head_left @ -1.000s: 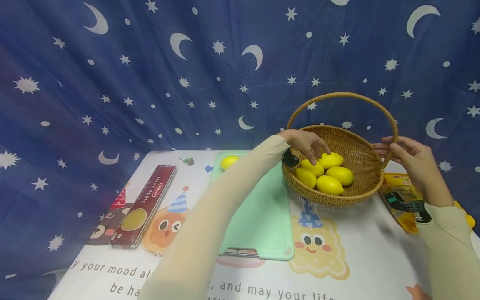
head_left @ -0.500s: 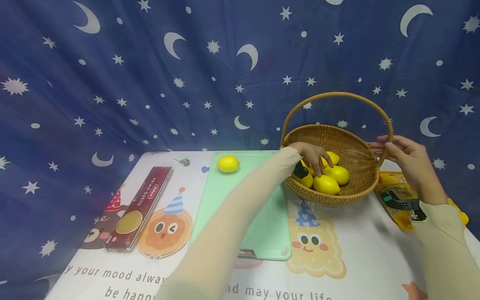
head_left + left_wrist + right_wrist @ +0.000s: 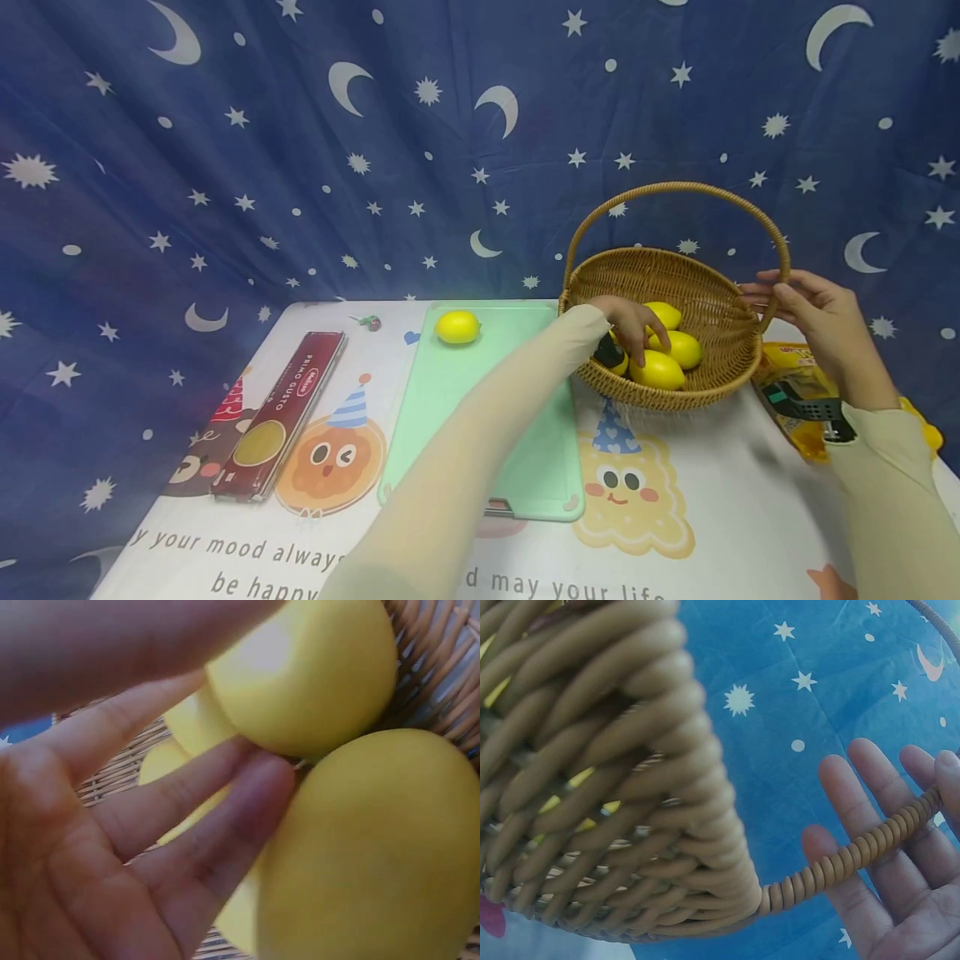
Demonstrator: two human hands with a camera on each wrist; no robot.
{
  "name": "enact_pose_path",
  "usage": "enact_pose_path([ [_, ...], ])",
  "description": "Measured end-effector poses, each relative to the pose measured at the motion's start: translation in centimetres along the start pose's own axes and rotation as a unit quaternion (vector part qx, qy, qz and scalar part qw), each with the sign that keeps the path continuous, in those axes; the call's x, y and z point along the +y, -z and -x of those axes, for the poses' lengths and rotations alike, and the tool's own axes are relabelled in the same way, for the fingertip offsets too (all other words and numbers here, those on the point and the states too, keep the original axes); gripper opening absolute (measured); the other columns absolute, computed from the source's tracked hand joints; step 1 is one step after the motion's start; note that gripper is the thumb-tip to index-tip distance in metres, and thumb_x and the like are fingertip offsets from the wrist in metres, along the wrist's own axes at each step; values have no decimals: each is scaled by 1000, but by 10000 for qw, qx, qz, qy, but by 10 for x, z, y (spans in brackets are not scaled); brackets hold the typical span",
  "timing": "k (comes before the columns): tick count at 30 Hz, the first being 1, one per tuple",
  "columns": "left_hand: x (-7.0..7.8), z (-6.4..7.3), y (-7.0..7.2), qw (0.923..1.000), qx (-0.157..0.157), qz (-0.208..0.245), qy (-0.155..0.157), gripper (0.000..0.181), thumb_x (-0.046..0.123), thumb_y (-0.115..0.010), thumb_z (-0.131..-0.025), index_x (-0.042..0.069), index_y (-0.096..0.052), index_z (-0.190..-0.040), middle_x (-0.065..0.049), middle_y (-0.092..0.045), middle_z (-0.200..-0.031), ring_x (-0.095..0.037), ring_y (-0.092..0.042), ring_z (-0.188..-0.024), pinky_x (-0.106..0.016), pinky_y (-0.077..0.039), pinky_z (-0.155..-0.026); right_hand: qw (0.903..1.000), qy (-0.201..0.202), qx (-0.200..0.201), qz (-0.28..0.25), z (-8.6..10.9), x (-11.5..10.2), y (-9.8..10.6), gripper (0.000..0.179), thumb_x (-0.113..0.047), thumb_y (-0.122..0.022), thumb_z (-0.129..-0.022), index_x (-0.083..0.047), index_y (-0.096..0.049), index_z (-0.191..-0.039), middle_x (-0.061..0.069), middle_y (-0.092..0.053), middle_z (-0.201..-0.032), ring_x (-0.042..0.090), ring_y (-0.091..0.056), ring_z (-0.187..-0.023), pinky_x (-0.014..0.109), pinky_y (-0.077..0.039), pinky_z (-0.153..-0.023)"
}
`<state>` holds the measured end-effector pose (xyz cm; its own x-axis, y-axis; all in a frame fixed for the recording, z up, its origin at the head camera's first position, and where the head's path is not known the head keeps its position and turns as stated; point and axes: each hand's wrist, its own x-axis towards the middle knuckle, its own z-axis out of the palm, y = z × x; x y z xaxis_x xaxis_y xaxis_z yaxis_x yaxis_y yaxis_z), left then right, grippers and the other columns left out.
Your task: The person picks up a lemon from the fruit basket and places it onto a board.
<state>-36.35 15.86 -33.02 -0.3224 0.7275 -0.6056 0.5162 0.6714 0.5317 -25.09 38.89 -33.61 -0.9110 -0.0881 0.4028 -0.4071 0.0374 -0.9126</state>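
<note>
My left hand (image 3: 628,321) reaches into a wicker basket (image 3: 723,362), its fingers among several yellow lemons (image 3: 657,371). In the left wrist view the fingers look mostly straight, and a fingertip touches the large lemon (image 3: 375,855) at lower right. Another lemon (image 3: 315,675) lies between the blurred thumb and the index finger; whether it is pinched is unclear. My right hand (image 3: 821,312) holds the right base of the basket's arched handle (image 3: 847,862), thumb in front and fingers behind. The basket leans toward me. Part of the lemons is hidden by the left hand.
A green cutting board (image 3: 525,467) lies left of the basket, with one lemon (image 3: 457,327) at its far end. Further left are a dark red pasta box (image 3: 281,417) and a small red-green item (image 3: 369,322). A yellow bag (image 3: 798,375) sits below the right hand.
My left hand has moved down and right, deeper among the lemons toward the front one. The right hand keeps its hold on the handle. The head view has shifted slightly.
</note>
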Motion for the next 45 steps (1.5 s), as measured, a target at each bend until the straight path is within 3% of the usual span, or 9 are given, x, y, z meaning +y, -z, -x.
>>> enact_pose_path([
  [9,-2,-8,-9,9987,158,-488,-64,60,18,-71,-83,24,-48,-138,-3,-46,-144,-10,-45,-129,-15,-45,-91,10000,21,30,42,0,1,1,32,-10,-46,-98,3,-52,-126,-4,-71,-107,5,-68,-96,9,-49,-82],
  [20,-1,-6,-14,9943,120,-817,-676,54,18,-72,-82,10,-54,-133,-6,-59,-126,-12,-55,-108,-16,-46,-85,10000,22,27,-45,1,0,0,32,-10,-46,-98,3,-52,-126,-4,-72,-106,6,-68,-95,9,-48,-83],
  [27,0,-11,-12,9959,86,-688,-587,59,21,-76,-79,15,-52,-133,-3,-51,-138,-11,-49,-123,-16,-44,-93,10000,-57,45,28,0,-1,0,34,-13,-48,-97,3,-52,-127,-5,-71,-106,5,-68,-95,9,-47,-83],
  [33,-1,-13,-11,9981,19,-269,-547,63,18,-76,-79,18,-46,-134,-5,-39,-148,-13,-38,-135,-17,-41,-99,10000,-48,34,-16,0,-1,-1,35,-13,-47,-97,4,-52,-127,-4,-71,-106,5,-68,-95,9,-47,-83],
  [37,0,-12,-11,9968,31,-432,-668,64,22,-75,-80,20,-45,-136,-3,-37,-149,-13,-37,-135,-17,-41,-98,10000,-54,56,14,-1,0,-1,33,-13,-47,-97,3,-52,-126,-5,-71,-106,5,-68,-95,9,-48,-82],
  [41,0,-10,-10,9963,61,-416,-748,67,24,-73,-81,22,-41,-141,-4,-37,-147,-12,-46,-126,-18,-47,-90,9999,-67,79,2,-1,1,0,32,-12,-47,-97,2,-53,-126,-5,-71,-106,5,-68,-94,9,-48,-82],
  [45,2,-9,-10,9965,28,85,-827,66,18,-73,-81,19,-42,-140,-9,-39,-146,-14,-58,-108,-19,-52,-80,9999,-54,110,-12,0,1,1,32,-11,-46,-97,2,-53,-125,-5,-72,-105,5,-68,-94,8,-48,-83],
])
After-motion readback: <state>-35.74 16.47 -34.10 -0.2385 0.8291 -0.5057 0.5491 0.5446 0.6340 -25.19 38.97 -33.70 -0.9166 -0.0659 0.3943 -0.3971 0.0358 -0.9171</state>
